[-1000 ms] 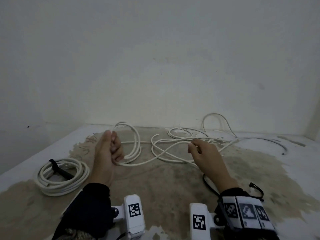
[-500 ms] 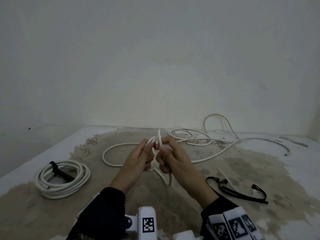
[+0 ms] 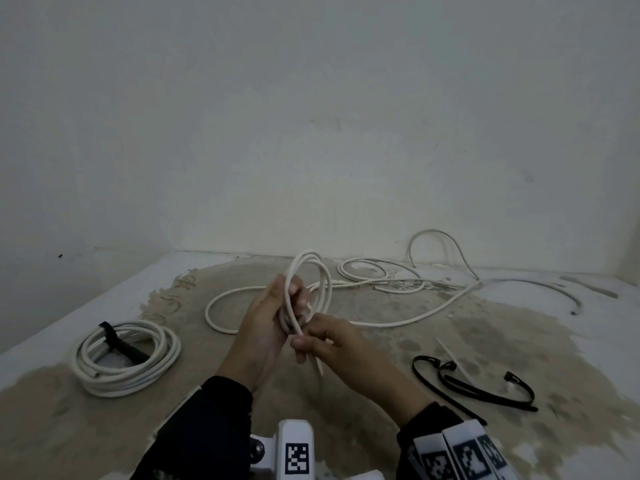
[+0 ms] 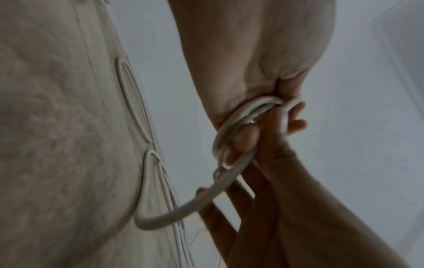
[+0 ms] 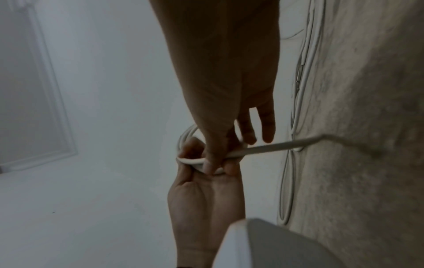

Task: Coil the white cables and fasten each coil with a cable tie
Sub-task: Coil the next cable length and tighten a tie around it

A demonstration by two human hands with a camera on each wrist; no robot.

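While L hand grips white cable loops, R hand pinches cable; no legible writing.

You've got bare floor under the hands; tied coil blocks left, black cable ties right, loose cable ahead

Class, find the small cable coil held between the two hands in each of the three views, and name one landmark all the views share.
Head: coil at centre, upright, in the left hand.
Left wrist: coil right of centre, under the curled fingers.
Right wrist: coil at centre, partly hidden by the right hand.
Shared landmark: loose cable trailing from the coil to the stained floor.
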